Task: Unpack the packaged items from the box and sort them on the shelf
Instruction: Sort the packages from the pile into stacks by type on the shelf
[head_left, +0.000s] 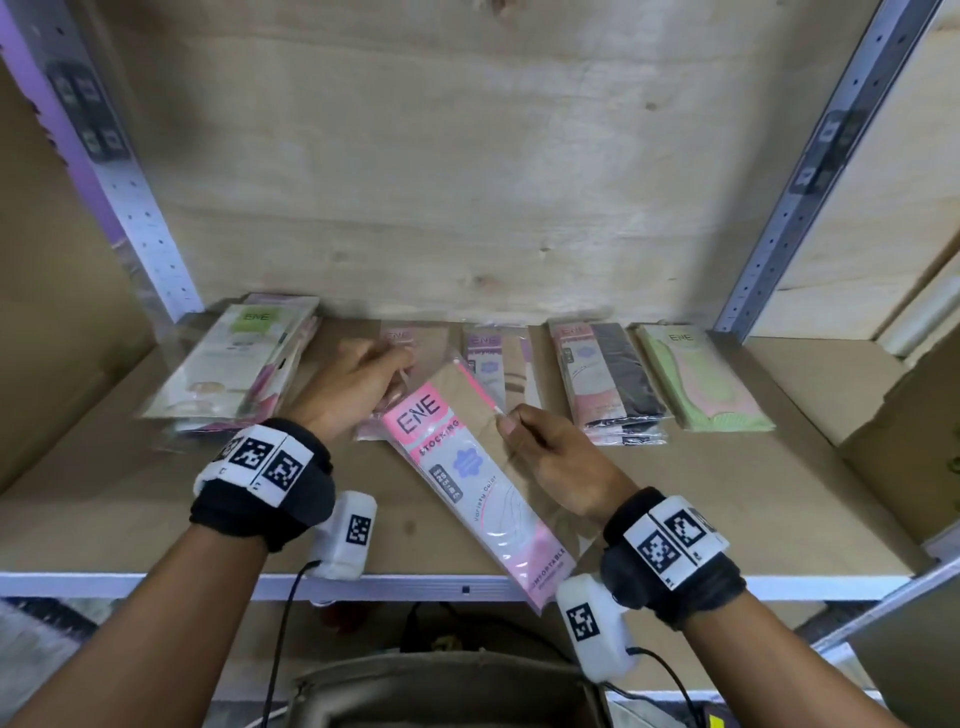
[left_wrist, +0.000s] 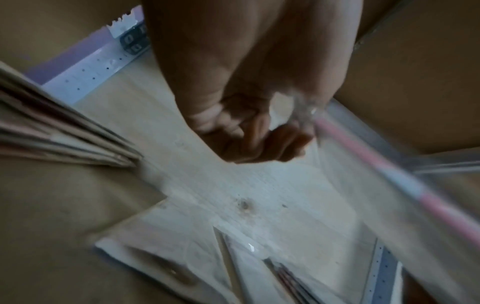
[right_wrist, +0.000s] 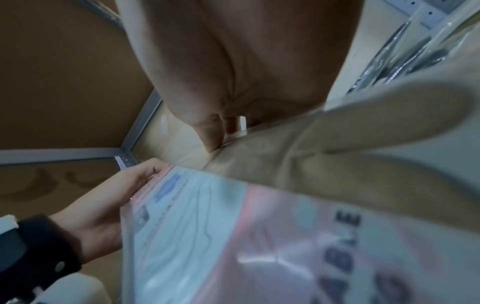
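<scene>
A pink stocking packet (head_left: 470, 486) is held above the front of the shelf (head_left: 130, 509), tilted, its lower end jutting past the shelf's front edge. It is pinched at its right edge between the thumb and curled fingers of the right hand (head_left: 556, 462). Its upper left corner is gripped by the left hand (head_left: 348, 392); in the left wrist view the fingers are seen curled around clear plastic, though blur leaves the exact hold uncertain.

Just behind the held packet, another pink packet (head_left: 400, 338) lies flat on the shelf, partly hidden by the left hand. Beside it a purple-labelled packet (head_left: 491, 358) is laid, then a stack of pink and black packets (head_left: 608, 384), then a green packet (head_left: 701, 379) at the right. A pile of green-topped packets (head_left: 234, 358) is stacked at the far left.

Sorting is judged well advanced: five groups are already laid out by colour. The held packet is not yet placed, probably being destined for the pink one behind it. An open container (head_left: 447, 691) is glimpsed below the shelf; what is left inside cannot be made out.
</scene>
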